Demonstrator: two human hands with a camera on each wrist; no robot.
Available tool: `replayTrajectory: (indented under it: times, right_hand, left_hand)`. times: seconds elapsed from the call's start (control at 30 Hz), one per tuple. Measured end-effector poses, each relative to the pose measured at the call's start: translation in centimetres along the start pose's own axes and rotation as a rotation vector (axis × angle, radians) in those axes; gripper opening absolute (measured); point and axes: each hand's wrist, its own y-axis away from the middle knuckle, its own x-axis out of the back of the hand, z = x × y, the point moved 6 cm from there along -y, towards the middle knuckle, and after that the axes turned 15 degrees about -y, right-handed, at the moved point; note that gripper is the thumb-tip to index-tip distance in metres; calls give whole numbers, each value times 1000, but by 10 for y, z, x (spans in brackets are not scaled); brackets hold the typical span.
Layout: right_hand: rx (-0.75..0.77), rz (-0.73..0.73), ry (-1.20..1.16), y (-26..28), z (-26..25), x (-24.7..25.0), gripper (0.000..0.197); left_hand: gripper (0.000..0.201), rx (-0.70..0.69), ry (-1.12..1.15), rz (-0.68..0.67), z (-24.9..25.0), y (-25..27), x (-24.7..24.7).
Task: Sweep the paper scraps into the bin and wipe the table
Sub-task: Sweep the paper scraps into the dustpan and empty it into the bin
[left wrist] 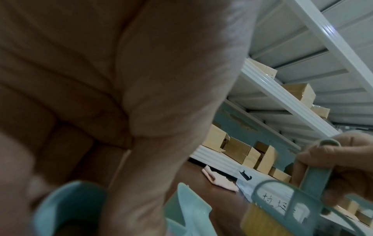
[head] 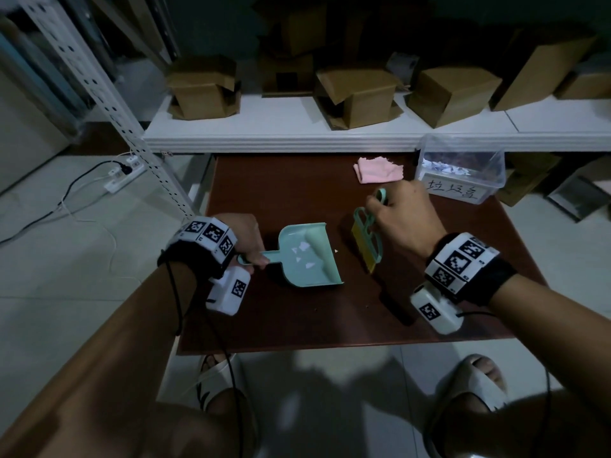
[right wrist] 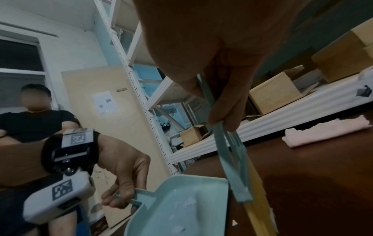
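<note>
the left hand (head: 246,238) grips the dustpan (head: 309,256) handle at 9 o'clock on the worktop (head: 297,193), 4 paper scraps (head: 302,249) inside, 1 scrap (head: 336,250) beside its mouth, while the right hand (head: 405,219) holds the brush (head: 368,239) at 3 o'clock, bin (head: 463,166) at 1 o'clock.

Dustpan (head: 305,256): smooth pale-green plastic w/ slight sheen; white paper scraps (head: 302,251) inside, matt. Brush (head: 367,241): same green plastic frame, yellowish bristles. Surface (head: 297,193): dark red-brown wood-look top, smooth, semi-gloss. Cloth (head: 378,170): pink, soft, matt, frayed edge. Bin (head: 463,166): clear plastic, paper label w/ handwriting. Boxes (head: 358,94): brown cardboard, matt. Shelf (head: 297,130): white, glossy. Floor (head: 66,259): pale tiles, smooth.
</note>
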Motion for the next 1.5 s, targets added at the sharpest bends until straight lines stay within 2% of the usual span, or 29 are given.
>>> replayTrajectory:
  times: [0.1, 0.2, 0.23, 0.37, 0.47, 0.6, 0.7, 0.83, 1.0, 1.13, 1.23, 1.43, 1.5]
  right_hand:
    - [-8, -50, 29, 4, -1, -8, 37]
    - [2, -91, 20, 9, -5, -17, 35]
    - [9, -101, 15, 10, -8, -20, 36]
    - [42, -150, 7, 16, -13, -36, 38]
    - [25, -201, -86, 17, -15, -41, 31]
    - [9, -96, -163, 11, -20, -23, 34]
    - [20, -52, -83, 7, -15, -11, 38]
    - [31, -84, 30, 8, -5, -14, 38]
    - [65, -144, 9, 9, -7, -28, 38]
    - [84, -176, 26, 12, -12, -35, 36]
    - [91, -180, 36, 13, -14, -35, 36]
    - [87, -181, 25, 13, -14, -35, 35]
    - [92, -180, 23, 15, -15, -36, 38]
  left_hand:
    - [27, 5, 7, -5, -3, -3, 0]
    - [34, 46, -72, 101, -9, -11, 0]
    - [34, 48, -98, 99, -8, -12, -1]
    - [25, 62, -162, -28, 3, -11, -6]
    - [27, 63, -175, -33, 3, -15, -7]
    - [27, 25, -193, -27, 2, -18, -7]
    - [29, 24, -200, -7, 2, -18, -7]
    - [34, -7, -240, -62, 9, -7, -4]
    - [34, 1, -245, -105, 6, 2, -3]
    - [35, -18, -135, -67, 3, 5, 2]
    - [43, -37, -70, -58, -2, 5, 4]
    - [31, 11, -130, -18, -16, -4, 4]
    - [30, 28, -191, 33, -18, -9, 2]
